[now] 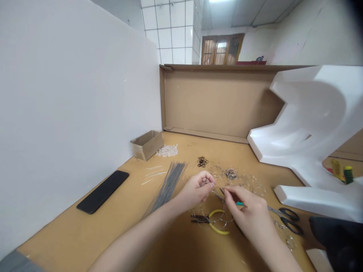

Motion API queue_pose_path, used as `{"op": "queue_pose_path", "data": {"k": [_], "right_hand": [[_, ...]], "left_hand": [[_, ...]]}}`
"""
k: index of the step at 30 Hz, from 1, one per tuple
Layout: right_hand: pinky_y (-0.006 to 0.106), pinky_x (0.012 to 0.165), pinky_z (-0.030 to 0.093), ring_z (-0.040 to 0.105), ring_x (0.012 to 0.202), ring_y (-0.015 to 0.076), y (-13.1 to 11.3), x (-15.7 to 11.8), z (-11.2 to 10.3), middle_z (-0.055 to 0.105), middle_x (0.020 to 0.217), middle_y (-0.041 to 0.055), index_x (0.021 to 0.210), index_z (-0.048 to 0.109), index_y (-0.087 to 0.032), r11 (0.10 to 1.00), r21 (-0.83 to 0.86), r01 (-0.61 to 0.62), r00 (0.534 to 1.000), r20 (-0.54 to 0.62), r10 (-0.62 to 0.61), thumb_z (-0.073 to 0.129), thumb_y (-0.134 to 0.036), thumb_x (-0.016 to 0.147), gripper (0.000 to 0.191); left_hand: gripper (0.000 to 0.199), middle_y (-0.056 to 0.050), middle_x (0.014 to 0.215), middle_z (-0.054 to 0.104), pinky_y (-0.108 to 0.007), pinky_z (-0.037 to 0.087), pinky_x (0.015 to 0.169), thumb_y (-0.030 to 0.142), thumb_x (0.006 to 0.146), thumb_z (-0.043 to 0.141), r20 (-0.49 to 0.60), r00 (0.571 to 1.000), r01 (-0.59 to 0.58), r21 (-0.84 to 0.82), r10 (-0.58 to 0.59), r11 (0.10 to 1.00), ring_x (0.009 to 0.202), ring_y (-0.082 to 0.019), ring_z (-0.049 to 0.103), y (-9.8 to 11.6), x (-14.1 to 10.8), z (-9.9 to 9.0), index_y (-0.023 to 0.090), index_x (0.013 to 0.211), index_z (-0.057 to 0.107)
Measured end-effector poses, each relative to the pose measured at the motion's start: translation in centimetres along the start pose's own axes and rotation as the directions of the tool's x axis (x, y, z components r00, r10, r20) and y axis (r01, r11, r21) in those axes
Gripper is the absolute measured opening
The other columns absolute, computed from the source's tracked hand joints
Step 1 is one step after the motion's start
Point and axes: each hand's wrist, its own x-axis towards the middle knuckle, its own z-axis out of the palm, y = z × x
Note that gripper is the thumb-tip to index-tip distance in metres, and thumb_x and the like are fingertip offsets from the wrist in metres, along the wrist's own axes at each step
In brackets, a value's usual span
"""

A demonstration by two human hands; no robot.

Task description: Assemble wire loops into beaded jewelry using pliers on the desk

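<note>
My left hand [197,189] is closed in a pinch on a thin silvery wire. Close beside it, my right hand [248,207] has its thumb and fingers pinched together; what they hold is too small to make out. A metal tip and a teal handle [240,203] show by the right fingers, mostly hidden. Yellow-handled pliers [216,223] lie below the hands, with loops of wire [202,207] around them. Just beyond the hands are tangled wire pieces [231,173] and a cluster of small black rings [202,162].
A bundle of straight grey wires [169,185] lies left of the hands, near a black phone-like slab [103,191]. Behind are a small cardboard box [147,145] and clear beads [168,150]. Scissors [287,219] and white foam [300,124] stand right.
</note>
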Motion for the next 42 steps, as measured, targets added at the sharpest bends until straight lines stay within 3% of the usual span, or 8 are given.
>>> {"op": "queue_pose_path", "data": {"k": [14, 19, 24, 31, 34, 42], "right_hand": [[0.023, 0.053, 0.045, 0.060, 0.050, 0.0125, -0.3, -0.2, 0.2, 0.065, 0.059, 0.0003, 0.073, 0.064, -0.021, 1.000, -0.011, 0.006, 0.999, 0.051, -0.006, 0.048, -0.022, 0.080, 0.018], [0.023, 0.052, 0.045, 0.057, 0.047, 0.0124, -0.4, 0.1, -0.3, 0.062, 0.052, -0.0015, 0.070, 0.065, -0.021, 0.989, 0.053, -0.135, 0.987, 0.095, 0.129, 0.050, -0.027, 0.078, 0.018], [0.024, 0.051, 0.046, 0.058, 0.046, 0.0137, 0.1, 0.3, -0.6, 0.062, 0.049, -0.0015, 0.070, 0.064, -0.020, 0.904, 0.209, -0.373, 0.918, 0.222, 0.327, 0.050, -0.033, 0.078, 0.020], [0.025, 0.054, 0.046, 0.058, 0.049, 0.0135, 0.8, 0.9, -1.2, 0.061, 0.051, -0.0011, 0.077, 0.065, -0.018, 0.817, 0.344, -0.464, 0.871, 0.344, 0.350, 0.055, -0.039, 0.076, 0.023], [0.025, 0.053, 0.046, 0.056, 0.052, 0.0136, 0.9, 1.1, -1.5, 0.062, 0.057, 0.0006, 0.076, 0.068, -0.018, 0.802, 0.367, -0.472, 0.866, 0.366, 0.342, 0.059, -0.041, 0.074, 0.025], [0.029, 0.062, 0.047, 0.060, 0.069, 0.0178, 1.2, 1.1, -1.5, 0.067, 0.072, 0.0047, 0.074, 0.073, -0.020, 0.887, 0.338, -0.315, 0.932, 0.286, 0.222, 0.062, -0.036, 0.073, 0.019]], "left_hand": [[0.007, 0.007, 0.059, 0.040, -0.019, 0.030, 0.046, 0.024, 0.080, 0.048, 0.009, 1.000, -0.015, 0.071, 0.014, 0.997, 0.046, -0.006, 0.036, -1.0, 0.2, 0.3, 0.017, 0.081, 0.046], [0.011, 0.006, 0.063, 0.042, -0.019, 0.029, 0.049, 0.027, 0.082, 0.046, 0.040, 0.998, -0.055, 0.178, 0.049, 0.983, 0.052, -0.007, 0.039, -0.9, 0.1, 0.3, 0.017, 0.082, 0.048], [0.013, 0.006, 0.059, 0.041, -0.019, 0.031, 0.049, 0.029, 0.081, 0.045, 0.079, 0.997, -0.011, 0.170, -0.003, 0.985, 0.050, -0.007, 0.038, -0.4, -0.3, 0.4, 0.016, 0.077, 0.047], [0.012, 0.006, 0.057, 0.042, -0.018, 0.033, 0.047, 0.027, 0.078, 0.047, 0.097, 0.995, -0.012, 0.097, 0.002, 0.995, 0.047, -0.006, 0.039, -0.9, -0.1, 0.2, 0.016, 0.073, 0.047], [0.012, 0.006, 0.059, 0.044, -0.017, 0.034, 0.046, 0.027, 0.078, 0.048, 0.111, 0.994, -0.026, 0.088, 0.016, 0.996, 0.047, -0.005, 0.040, -1.3, 0.1, 0.0, 0.016, 0.074, 0.048], [0.012, 0.005, 0.056, 0.047, -0.016, 0.034, 0.040, 0.026, 0.076, 0.048, 0.124, 0.992, 0.026, 0.045, -0.032, 0.999, 0.041, -0.004, 0.041, -1.1, 0.1, 0.1, 0.016, 0.069, 0.047]]}}
